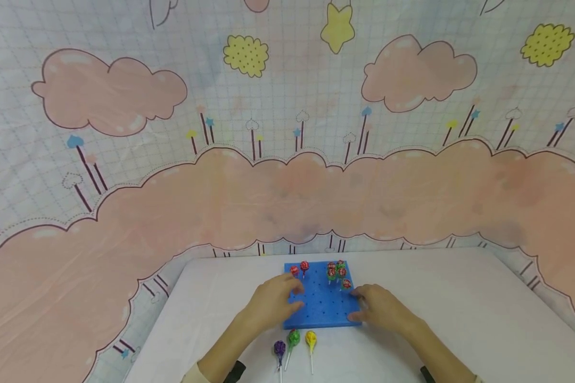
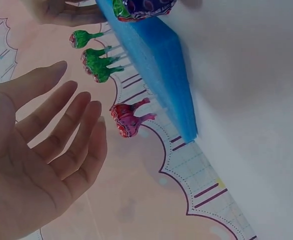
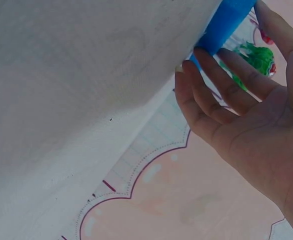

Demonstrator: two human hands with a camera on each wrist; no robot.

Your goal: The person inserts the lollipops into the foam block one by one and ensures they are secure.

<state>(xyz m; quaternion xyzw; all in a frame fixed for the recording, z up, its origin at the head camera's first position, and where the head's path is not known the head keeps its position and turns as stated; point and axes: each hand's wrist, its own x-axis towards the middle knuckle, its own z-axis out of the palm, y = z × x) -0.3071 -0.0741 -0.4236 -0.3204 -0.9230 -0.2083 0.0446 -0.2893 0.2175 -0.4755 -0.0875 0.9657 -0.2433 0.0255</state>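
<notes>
Left hand, empty, fingers loosely spread, is over the left edge of the perforated blue board; right hand, also wide, touches its right edge; lollipops stand near its far corners; steadying it probably needs light, even pressure

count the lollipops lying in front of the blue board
3: purple lollipop at left, green lollipop in the middle, yellow lollipop at right; the left arm could hide more.
</notes>
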